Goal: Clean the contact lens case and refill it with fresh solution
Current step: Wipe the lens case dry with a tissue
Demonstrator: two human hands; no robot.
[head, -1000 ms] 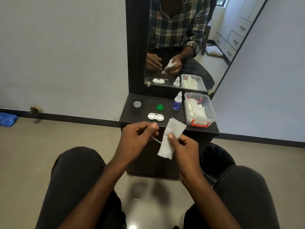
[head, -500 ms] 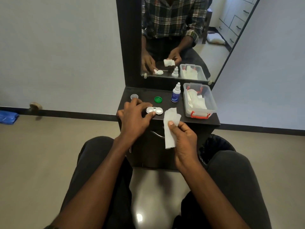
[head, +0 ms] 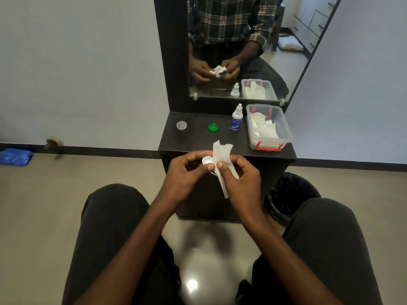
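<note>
Above the lap, in front of the dark vanity shelf [head: 220, 142]: wiping the case dry.

Left hand [head: 187, 175] pinches the small white plastic contact lens case [head: 207, 160] by one well, while the right hand [head: 240, 179] grips a folded white paper tissue [head: 221, 153] pressed against the case's other side. This looks like the cleaning step, with refilling not yet begun. Next, each well likely needs the tissue worked inside, then the white-and-blue solution dropper bottle [head: 236, 117] from the shelf. Two loose caps, one green [head: 213, 127] and one clear [head: 182, 125], lie there unscrewed.
</note>
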